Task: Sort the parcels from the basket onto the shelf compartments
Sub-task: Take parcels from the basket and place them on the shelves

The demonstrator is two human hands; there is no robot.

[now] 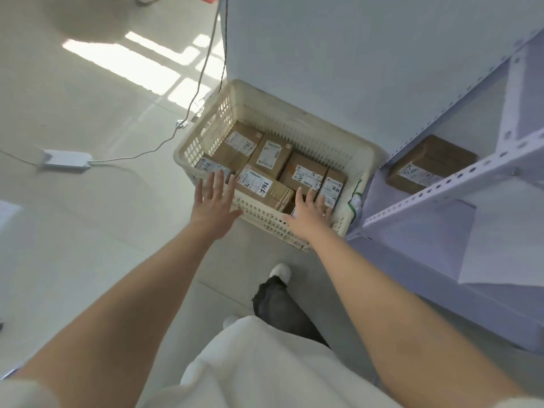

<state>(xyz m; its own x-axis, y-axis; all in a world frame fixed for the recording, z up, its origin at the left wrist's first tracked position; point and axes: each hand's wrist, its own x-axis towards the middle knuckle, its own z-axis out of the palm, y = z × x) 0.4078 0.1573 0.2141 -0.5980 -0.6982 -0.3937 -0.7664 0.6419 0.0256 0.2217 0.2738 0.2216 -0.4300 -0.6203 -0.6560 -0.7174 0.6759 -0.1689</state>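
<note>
On the pale tiled floor (88,231), beside a wall panel, stands a cream perforated plastic basket (309,128) holding several brown cardboard parcels with white printed labels, packed side by side. The near-centre parcel (259,184) bears a handwritten number on its label and lies tilted against its neighbours.

The left hand (213,207) reaches over the basket's near-left corner, palm down, fingers straight and spread, holding nothing; its fingertips overlap a small parcel (206,166) at the left wall of the basket. The right hand (309,213) reaches over the near rim towards the right end, likewise flat and spread, its fingertips at the labelled parcel (334,187) in the near-right corner. Whether either hand touches a parcel or the rim cannot be told.

Just right of the basket rises a pale lilac metal shelf unit (441,187) with perforated angle rails. One brown labelled parcel (429,163) lies flat in its low compartment, behind the rail.

To the left, well apart from the basket, a white power strip (66,160) lies on the floor, its grey cable (194,92) running up beside the wall panel. A dark trouser leg (282,307) and white shoe (281,270) show below the basket.
</note>
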